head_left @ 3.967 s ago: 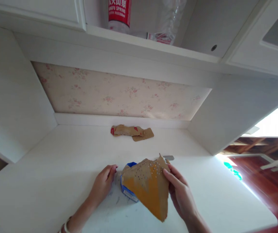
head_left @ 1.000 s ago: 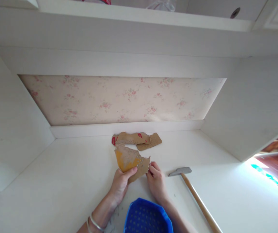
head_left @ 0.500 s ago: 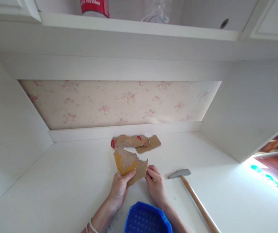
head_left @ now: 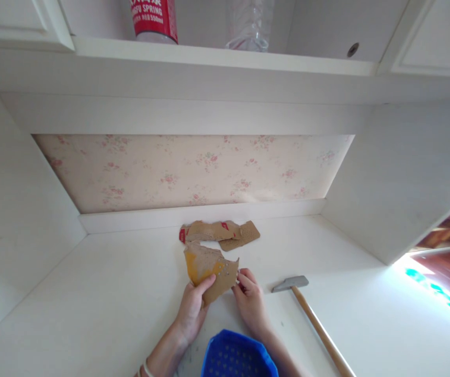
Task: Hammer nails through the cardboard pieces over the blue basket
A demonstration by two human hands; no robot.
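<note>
Both my hands hold a torn piece of brown cardboard (head_left: pixel 209 269) with an orange patch and small nail heads in it, lifted a little off the white desk (head_left: pixel 91 293). My left hand (head_left: pixel 193 309) grips its lower left edge with the thumb on top. My right hand (head_left: pixel 248 301) pinches its right edge, at the nail heads. A blue perforated basket (head_left: pixel 238 356) sits just below my hands at the near edge.
More torn cardboard pieces (head_left: pixel 219 233) lie against the back ledge. A hammer (head_left: pixel 311 319) with a wooden handle lies to the right of my hands. A red-labelled bottle (head_left: pixel 154 21) and a clear bottle (head_left: pixel 250 23) stand on the shelf above.
Four seconds ago my right hand alone held the cardboard over the basket; now both hands hold it farther back on the desk. Over the last second almost nothing has moved.
</note>
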